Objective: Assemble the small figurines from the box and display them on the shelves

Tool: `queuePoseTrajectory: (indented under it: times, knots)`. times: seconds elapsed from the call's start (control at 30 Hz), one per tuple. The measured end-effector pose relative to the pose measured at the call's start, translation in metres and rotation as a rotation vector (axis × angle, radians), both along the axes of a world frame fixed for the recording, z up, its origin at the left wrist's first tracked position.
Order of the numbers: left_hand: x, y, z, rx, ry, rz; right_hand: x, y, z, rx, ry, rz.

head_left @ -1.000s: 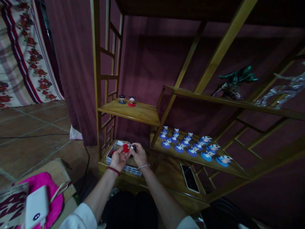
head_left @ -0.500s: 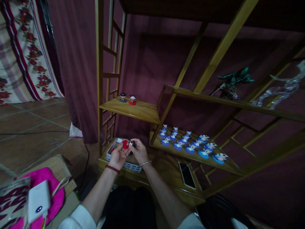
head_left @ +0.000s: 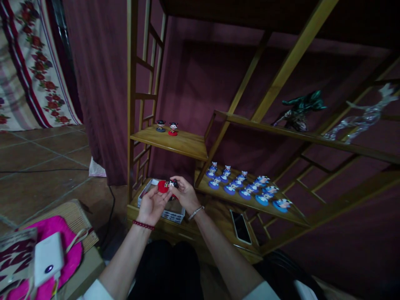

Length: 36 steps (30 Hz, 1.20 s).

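A small figurine (head_left: 170, 184) with a black-haired head and a round red base lies tilted sideways over the low box. My right hand (head_left: 185, 195) pinches it at the head end. Palm up, my left hand (head_left: 153, 205) is at the red base with its fingers stretched out under the figurine; whether they touch it I cannot tell. Below both hands is the shallow patterned box (head_left: 173, 216), its contents mostly hidden by them. On the small upper shelf (head_left: 184, 144) stand two similar figurines, one with a dark base (head_left: 160, 126) and one with a red base (head_left: 173, 128).
Several blue-and-purple figurines (head_left: 230, 186) stand in rows on the right-hand shelf. A phone or tablet (head_left: 240, 227) lies on the lower board. Higher up are a green sculpture (head_left: 304, 109) and a clear deer figure (head_left: 364, 118). A white power bank (head_left: 48, 259) lies at left.
My left hand has loosened and opened flatter beneath the red base. The figurine, with my right hand pinching its head end, has risen slightly. The view has shifted a little.
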<state>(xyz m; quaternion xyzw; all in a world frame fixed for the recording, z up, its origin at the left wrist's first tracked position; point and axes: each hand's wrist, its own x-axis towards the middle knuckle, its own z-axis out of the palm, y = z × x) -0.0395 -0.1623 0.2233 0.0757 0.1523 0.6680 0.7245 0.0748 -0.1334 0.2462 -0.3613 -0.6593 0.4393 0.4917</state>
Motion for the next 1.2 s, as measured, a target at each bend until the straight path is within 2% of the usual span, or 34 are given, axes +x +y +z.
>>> queuePoseTrajectory:
  times: [0.23, 0.47, 0.63, 0.93, 1.03, 1.2]
  knots:
    - [0.002, -0.01, 0.012, 0.021, -0.047, 0.009, 0.004, -0.009, 0.018, 0.018, -0.02, 0.076]
    - [0.005, -0.022, 0.027, 0.021, -0.035, 0.041, 0.008, -0.013, 0.03, 0.043, -0.144, 0.128]
    - [0.006, -0.026, 0.027, 0.025, -0.016, 0.051, 0.01, -0.017, 0.037, 0.066, -0.209, 0.17]
    - [0.009, -0.029, 0.026, 0.022, 0.011, 0.071, 0.011, -0.017, 0.043, 0.111, -0.355, 0.121]
    - [0.01, -0.029, 0.026, 0.022, 0.002, 0.073, 0.01, -0.019, 0.046, 0.184, -0.426, 0.094]
    - [0.01, -0.03, 0.03, 0.027, -0.011, 0.059, 0.006, -0.022, 0.052, 0.424, -0.56, 0.006]
